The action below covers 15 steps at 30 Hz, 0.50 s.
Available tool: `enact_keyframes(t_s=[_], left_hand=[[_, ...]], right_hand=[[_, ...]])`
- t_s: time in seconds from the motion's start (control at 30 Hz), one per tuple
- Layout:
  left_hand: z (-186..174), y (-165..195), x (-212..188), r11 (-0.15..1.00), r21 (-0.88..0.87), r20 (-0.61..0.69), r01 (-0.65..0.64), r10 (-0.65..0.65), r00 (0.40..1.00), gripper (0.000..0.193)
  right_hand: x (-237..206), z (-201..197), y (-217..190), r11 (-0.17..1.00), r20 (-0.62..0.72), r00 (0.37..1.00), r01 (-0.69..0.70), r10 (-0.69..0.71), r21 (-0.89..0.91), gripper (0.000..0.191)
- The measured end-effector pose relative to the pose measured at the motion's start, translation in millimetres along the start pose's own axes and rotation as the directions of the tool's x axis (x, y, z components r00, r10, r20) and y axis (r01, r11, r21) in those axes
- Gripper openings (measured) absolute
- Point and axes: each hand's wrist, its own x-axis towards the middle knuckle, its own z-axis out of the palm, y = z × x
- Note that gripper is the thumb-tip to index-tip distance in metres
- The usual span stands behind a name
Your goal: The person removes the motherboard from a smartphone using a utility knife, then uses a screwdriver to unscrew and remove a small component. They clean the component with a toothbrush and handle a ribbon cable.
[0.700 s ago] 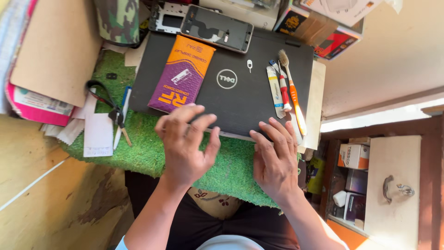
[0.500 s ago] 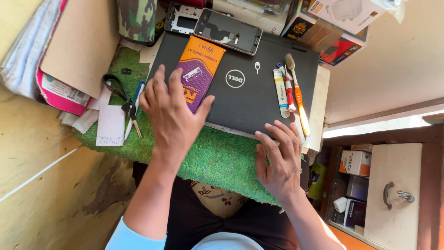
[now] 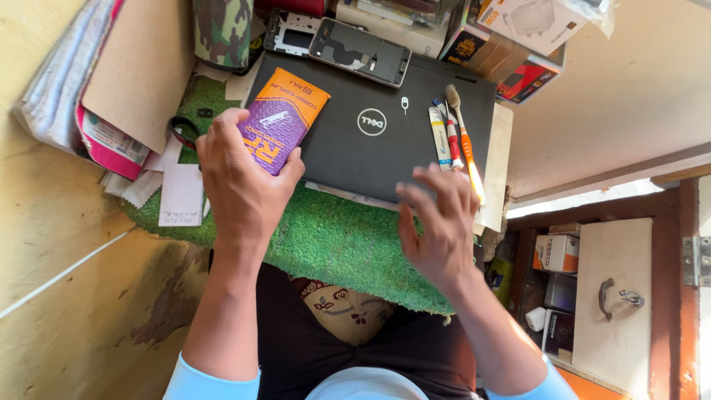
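purple-orange packet (image 3: 280, 122) under curled left fingers (image 3: 222, 130)

Light blue sleeves pushed above elbows; forearms and hands (image 3: 244, 178) bare; dark trousers; no rings visible.

A packet (image 3: 280, 122) and phone (image 3: 359, 52) lie on the laptop (image 3: 385, 148), tools (image 3: 455, 137) at its right.
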Motion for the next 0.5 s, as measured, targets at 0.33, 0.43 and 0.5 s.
enact_keyframes(t_s=[0.33,0.43,0.5], left_hand=[[13,-29,-4,0.992,0.123,0.000,0.036,-0.036,0.999,0.064],[14,-26,0,0.991,0.129,0.021,0.041,-0.044,0.999,0.067],[13,-27,2,0.990,0.135,0.030,0.044,-0.048,0.998,0.067]], right_hand=[[171,57,63,0.996,0.283,0.956,0.051,-0.070,0.075,0.094],[175,67,75,0.995,0.358,0.931,-0.087,0.067,0.039,0.085],[173,74,83,0.975,0.378,0.913,-0.201,0.153,0.092,0.089]])
